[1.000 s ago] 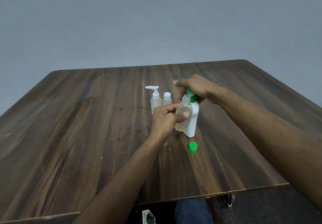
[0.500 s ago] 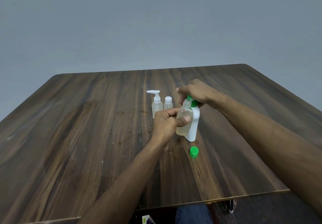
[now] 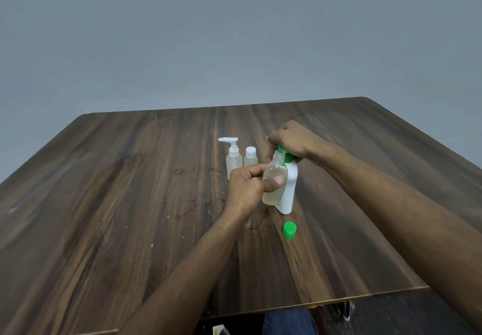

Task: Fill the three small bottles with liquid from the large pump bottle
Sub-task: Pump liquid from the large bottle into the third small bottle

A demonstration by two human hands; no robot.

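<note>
1. Head view: my left hand [image 3: 246, 187] grips the open small bottle [image 3: 272, 180] upright, neck just under the green pump spout [image 3: 281, 149].
2. My right hand [image 3: 292, 140] curls over the large pump bottle [image 3: 289, 191], directly behind.

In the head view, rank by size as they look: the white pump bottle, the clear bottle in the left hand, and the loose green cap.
1. White pump bottle
2. Clear bottle, close behind and partly covered by fingers, so unsure
3. Green cap
</note>
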